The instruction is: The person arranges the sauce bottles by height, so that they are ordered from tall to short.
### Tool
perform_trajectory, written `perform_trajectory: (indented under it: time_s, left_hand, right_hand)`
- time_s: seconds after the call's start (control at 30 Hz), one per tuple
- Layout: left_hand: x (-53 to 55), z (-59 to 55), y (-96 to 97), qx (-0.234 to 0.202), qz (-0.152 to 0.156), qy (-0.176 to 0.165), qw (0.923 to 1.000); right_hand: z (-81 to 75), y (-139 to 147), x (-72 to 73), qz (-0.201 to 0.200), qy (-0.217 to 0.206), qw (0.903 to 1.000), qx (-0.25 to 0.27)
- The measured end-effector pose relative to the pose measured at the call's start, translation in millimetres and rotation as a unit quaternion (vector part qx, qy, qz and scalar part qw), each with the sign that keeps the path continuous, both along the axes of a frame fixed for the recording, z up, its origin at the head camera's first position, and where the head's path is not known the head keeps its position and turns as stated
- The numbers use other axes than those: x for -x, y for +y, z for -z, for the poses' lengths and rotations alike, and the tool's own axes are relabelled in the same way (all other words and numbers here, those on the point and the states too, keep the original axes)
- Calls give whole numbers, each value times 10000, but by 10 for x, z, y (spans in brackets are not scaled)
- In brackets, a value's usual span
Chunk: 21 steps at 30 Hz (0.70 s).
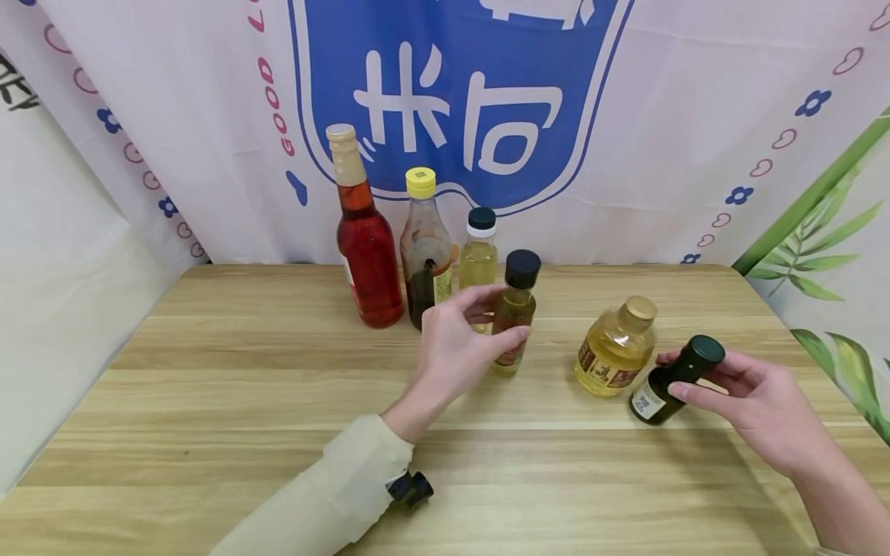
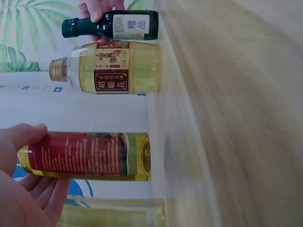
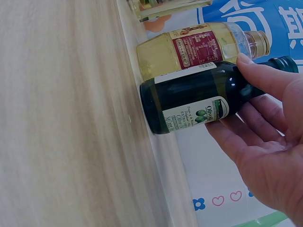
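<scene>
My left hand [image 1: 462, 336] grips a slim oil bottle [image 1: 515, 309] with a black cap, thumb in front and fingers behind. In the left wrist view this bottle [image 2: 90, 156] shows a red label, and its base looks slightly above the tabletop. On the right, my right hand [image 1: 765, 401] holds a dark green olive oil bottle [image 1: 657, 398] around its neck and shoulder, thumb on the near side. The olive oil bottle leans a little in the head view. Just left of it stands a squat cooking oil bottle [image 1: 612, 355] with a gold cap, touched by neither hand.
Behind my left hand stand a tall red bottle [image 1: 371, 255], a yellow-capped bottle of dark sauce [image 1: 424, 247] and a small green-capped oil bottle [image 1: 478, 262]. They line the back of the wooden table [image 1: 243, 432], before a printed curtain [image 1: 236, 185].
</scene>
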State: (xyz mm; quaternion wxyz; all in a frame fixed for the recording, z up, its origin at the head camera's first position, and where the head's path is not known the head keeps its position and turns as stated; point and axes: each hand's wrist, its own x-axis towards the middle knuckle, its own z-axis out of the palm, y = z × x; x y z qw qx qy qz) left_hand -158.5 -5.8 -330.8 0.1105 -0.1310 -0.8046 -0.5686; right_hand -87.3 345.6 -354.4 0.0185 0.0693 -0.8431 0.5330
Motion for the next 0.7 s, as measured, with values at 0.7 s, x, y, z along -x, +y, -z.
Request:
perform_trajectory:
  time_s: [0.7]
  left_hand:
    - [241, 38, 449, 586, -1135, 433, 9909]
  right_hand:
    - [-3, -11, -12, 23, 4, 10000, 79]
